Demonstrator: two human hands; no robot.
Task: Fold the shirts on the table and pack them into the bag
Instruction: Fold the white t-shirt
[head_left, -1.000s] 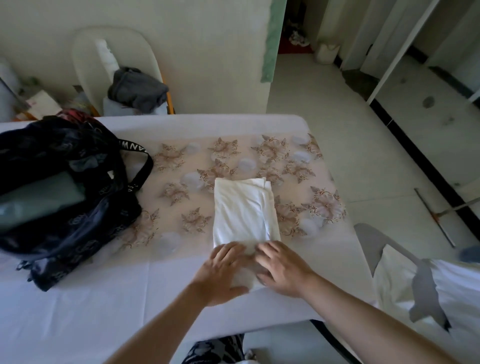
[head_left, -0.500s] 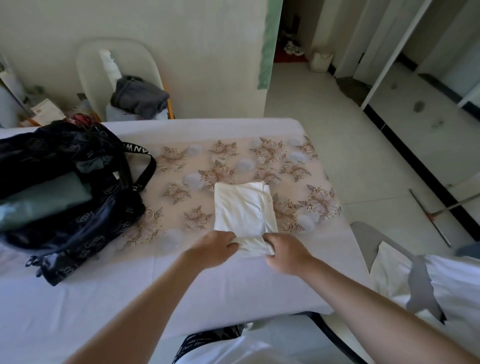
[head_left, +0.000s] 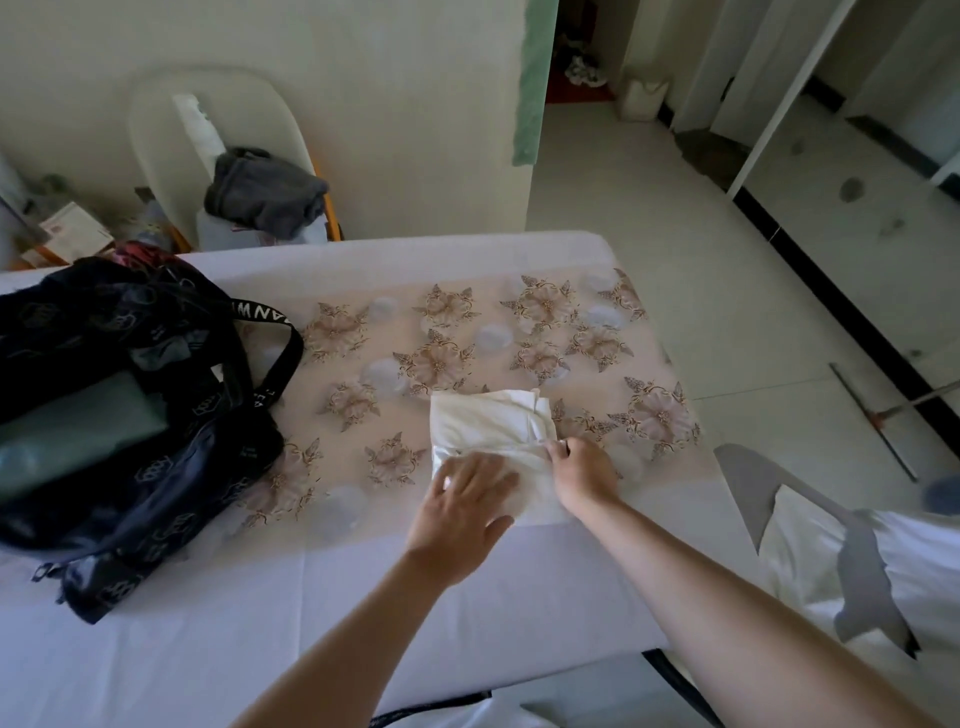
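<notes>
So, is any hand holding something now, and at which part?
The right hand pinches the white shirt at its right edge. The left hand only presses flat on the shirt's near part.

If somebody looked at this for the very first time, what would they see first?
Probably the two hands in the middle: the left hand presses flat on a folded white shirt, and the right hand pinches the shirt's right edge. Next comes the big dark bag, lying open at the left end of the table.
</notes>
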